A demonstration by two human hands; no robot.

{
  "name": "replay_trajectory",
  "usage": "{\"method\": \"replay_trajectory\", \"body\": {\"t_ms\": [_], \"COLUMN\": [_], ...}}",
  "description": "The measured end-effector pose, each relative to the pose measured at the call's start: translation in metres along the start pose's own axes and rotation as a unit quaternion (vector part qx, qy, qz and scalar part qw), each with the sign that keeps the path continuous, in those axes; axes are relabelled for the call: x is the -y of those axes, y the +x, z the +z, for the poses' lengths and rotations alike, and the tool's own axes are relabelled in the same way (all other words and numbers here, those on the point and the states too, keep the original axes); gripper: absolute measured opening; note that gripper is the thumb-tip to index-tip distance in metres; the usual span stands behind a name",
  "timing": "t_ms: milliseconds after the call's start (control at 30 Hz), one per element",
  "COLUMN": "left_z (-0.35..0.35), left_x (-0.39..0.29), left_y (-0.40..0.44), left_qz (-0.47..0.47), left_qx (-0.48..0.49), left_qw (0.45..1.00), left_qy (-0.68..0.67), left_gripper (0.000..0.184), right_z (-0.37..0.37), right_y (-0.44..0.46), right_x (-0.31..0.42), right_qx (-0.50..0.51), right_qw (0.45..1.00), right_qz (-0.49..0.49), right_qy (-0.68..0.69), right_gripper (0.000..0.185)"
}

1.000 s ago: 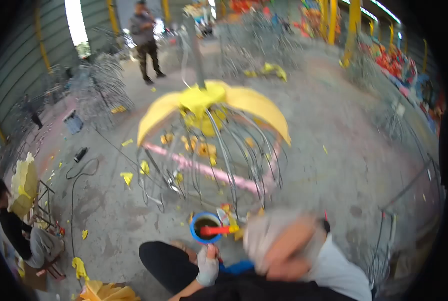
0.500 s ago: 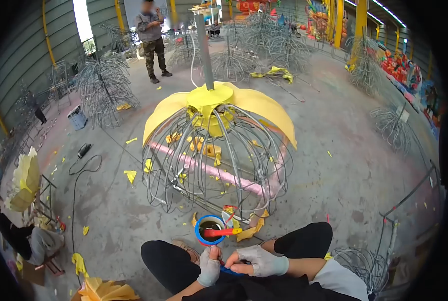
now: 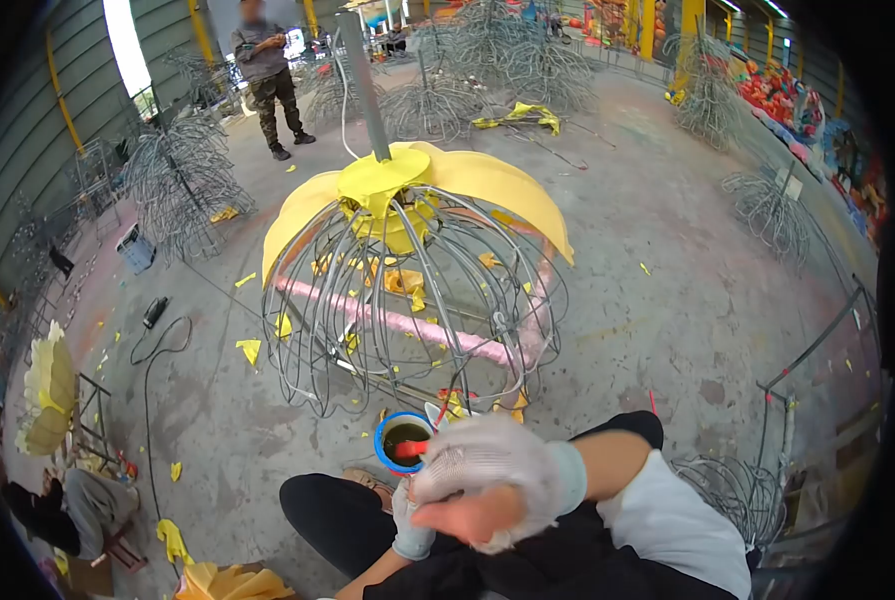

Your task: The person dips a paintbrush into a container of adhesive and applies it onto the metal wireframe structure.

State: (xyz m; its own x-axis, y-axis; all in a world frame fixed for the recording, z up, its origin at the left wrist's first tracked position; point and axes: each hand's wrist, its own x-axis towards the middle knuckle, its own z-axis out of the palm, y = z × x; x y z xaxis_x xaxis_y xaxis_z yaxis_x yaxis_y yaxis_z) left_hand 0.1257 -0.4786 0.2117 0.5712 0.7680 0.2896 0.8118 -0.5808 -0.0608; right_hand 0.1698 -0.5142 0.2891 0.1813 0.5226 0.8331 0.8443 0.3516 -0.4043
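Observation:
My left hand (image 3: pixel 410 533), in a pale work glove with bare fingertips, is closed just below a blue-rimmed cup (image 3: pixel 380 450), apparently on its handle; my right hand partly covers it. Dark liquid fills part of the cup, and a red brush or spatula (image 3: pixel 407 449) leans in it, its handle end hidden. My right hand (image 3: pixel 497 480), gloved the same way, is raised close to the camera in front of my left. Its fingers are curled in with the thumb across, and whatever they hold is hidden. Beyond the cup stands a domed wire frame (image 3: pixel 417 300) with yellow petals (image 3: pixel 507 190).
A pink-wrapped bar (image 3: pixel 397 322) crosses the frame's base, and a grey pole (image 3: pixel 362 90) rises from its yellow top. Yellow scraps (image 3: pixel 250 350) and a black cable (image 3: pixel 147 400) lie on the floor. One person (image 3: pixel 267 75) stands behind; another (image 3: pixel 62 510) sits at left.
My right hand has risen toward the camera and now covers part of my left hand and the brush handle. The view has turned, so the wire frame appears farther left and higher.

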Motion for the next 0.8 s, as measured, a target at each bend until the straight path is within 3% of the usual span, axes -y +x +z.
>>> {"method": "replay_trajectory", "body": {"t_ms": [67, 100, 133, 167, 267, 367, 500, 533, 633, 667, 767, 800], "left_z": [-0.025, -0.037, -0.048, -0.034, 0.01, 0.054, 0.11, 0.125, 0.165, 0.169, 0.173, 0.174], "left_x": [-0.002, -0.001, 0.002, 0.004, 0.01, 0.012, 0.015, 0.017, 0.02, 0.029, 0.046, 0.051], "left_y": [0.006, 0.009, 0.016, 0.026, 0.035, 0.046, 0.067, 0.072, 0.087, 0.079, 0.062, 0.058], "left_qz": [-0.008, -0.011, -0.015, -0.01, -0.039, -0.075, -0.114, -0.122, -0.147, -0.147, -0.189, -0.201], "left_qx": [-0.099, -0.147, -0.196, -0.199, -0.398, -0.582, -0.785, -0.825, -0.914, -0.914, -0.882, -0.864], "left_qw": [0.979, 0.953, 0.917, 0.917, 0.835, 0.714, 0.496, 0.434, 0.239, 0.239, 0.115, 0.071], "left_qy": [0.177, 0.265, 0.346, 0.347, 0.378, 0.382, 0.353, 0.341, 0.294, 0.291, 0.415, 0.455], "left_gripper": [0.016, 0.016, 0.017, 0.017, 0.023, 0.029, 0.04, 0.042, 0.05, 0.05, 0.045, 0.043], "right_z": [-0.012, -0.014, -0.014, -0.013, -0.007, 0.007, 0.042, 0.052, 0.115, 0.148, 0.303, 0.318], "right_y": [0.039, 0.061, 0.075, 0.083, 0.098, 0.11, 0.11, 0.107, 0.099, 0.106, 0.118, 0.115], "right_x": [0.015, 0.022, 0.026, 0.027, 0.029, 0.03, 0.03, 0.026, 0.018, 0.01, 0.002, -0.002], "right_qx": [-0.008, -0.005, -0.001, -0.005, 0.143, 0.216, 0.276, 0.262, 0.202, 0.176, 0.091, 0.06], "right_qw": [0.999, 0.997, 0.991, 0.991, 0.983, 0.971, 0.958, 0.945, 0.812, 0.74, 0.455, 0.341], "right_qz": [0.004, -0.063, -0.132, -0.13, -0.114, -0.099, -0.063, -0.091, -0.17, -0.191, -0.238, -0.246], "right_qy": [0.044, 0.032, 0.017, 0.014, -0.016, -0.01, 0.05, 0.174, 0.521, 0.62, 0.853, 0.905], "right_gripper": [0.027, 0.011, 0.02, 0.02, 0.016, 0.024, 0.027, 0.024, 0.017, 0.015, 0.015, 0.016]}}
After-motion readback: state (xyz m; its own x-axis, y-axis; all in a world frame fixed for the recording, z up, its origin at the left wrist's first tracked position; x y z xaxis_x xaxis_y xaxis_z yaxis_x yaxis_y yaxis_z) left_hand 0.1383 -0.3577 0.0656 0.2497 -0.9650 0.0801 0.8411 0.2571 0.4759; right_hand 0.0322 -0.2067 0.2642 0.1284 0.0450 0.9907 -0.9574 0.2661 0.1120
